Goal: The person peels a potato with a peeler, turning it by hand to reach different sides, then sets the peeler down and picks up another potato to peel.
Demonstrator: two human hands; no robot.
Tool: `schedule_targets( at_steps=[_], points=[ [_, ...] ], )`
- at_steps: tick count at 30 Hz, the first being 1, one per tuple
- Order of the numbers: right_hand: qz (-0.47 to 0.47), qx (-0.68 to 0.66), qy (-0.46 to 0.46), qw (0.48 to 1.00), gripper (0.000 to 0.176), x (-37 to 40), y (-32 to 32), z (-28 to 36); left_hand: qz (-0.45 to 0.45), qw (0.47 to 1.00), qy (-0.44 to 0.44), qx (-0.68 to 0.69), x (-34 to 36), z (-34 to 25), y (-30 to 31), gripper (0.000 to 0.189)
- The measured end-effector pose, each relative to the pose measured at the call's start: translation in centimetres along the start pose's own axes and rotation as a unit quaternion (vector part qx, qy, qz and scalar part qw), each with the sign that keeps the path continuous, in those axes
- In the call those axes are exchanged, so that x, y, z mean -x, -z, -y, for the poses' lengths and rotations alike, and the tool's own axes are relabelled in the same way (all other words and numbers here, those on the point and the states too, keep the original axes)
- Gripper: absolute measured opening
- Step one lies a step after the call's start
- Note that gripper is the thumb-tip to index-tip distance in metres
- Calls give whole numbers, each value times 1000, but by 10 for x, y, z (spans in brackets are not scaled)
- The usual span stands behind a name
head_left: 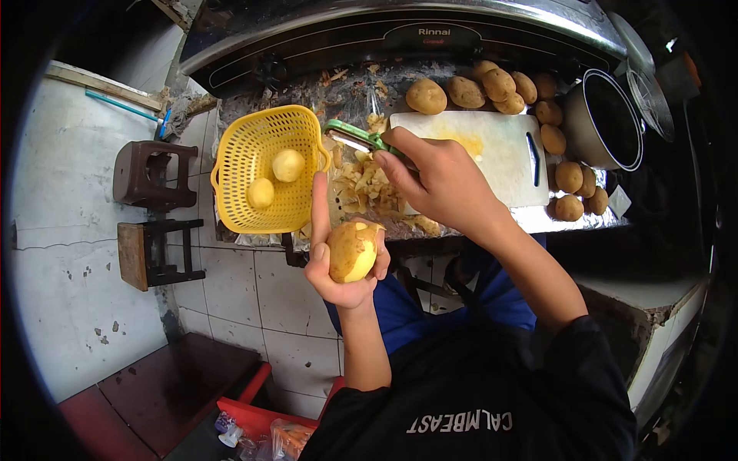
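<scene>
A partly peeled potato rests in my left hand, fingers curled round it and the index finger stretched out toward the basket. Pale flesh shows on its lower right side, brown skin on the rest. My right hand grips a green-handled peeler, held above the peelings and apart from the potato. Beyond my left hand is a yellow basket with two peeled potatoes in it. Loose peelings lie in a heap between the basket and the white cutting board.
Several unpeeled potatoes line the back and right of the board. A metal pot stands at the right, below a Rinnai stove along the back. Two stools are on the floor at left. The foil-covered counter ends before my lap.
</scene>
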State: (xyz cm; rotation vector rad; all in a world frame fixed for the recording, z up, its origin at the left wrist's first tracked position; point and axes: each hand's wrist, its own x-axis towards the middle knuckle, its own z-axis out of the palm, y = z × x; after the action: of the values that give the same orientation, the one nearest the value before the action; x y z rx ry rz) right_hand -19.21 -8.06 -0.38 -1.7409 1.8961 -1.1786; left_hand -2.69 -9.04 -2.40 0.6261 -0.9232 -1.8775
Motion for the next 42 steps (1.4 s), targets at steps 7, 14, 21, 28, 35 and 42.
schedule_targets(
  at_steps=[7,14,21,28,35,42],
  points=[
    [144,-214,-57,964,38,10,7,16,-68,994,-45,67,-11,-1,-12,79],
    [72,-281,-120,949,33,1,-6,4,31,985,-43,166,-6,2,9,74],
    [87,-126,-4,988,27,37,20,42,0,969,-33,246,0,-3,5,61],
    [93,60,74,991,27,82,27,73,-75,971,-38,225,20,-12,-18,56],
    [49,17,52,997,29,82,29,80,-127,963,-198,133,37,25,22,49],
    [99,1,45,994,30,78,42,85,-2,964,-243,-109,40,32,72,58]
  ],
)
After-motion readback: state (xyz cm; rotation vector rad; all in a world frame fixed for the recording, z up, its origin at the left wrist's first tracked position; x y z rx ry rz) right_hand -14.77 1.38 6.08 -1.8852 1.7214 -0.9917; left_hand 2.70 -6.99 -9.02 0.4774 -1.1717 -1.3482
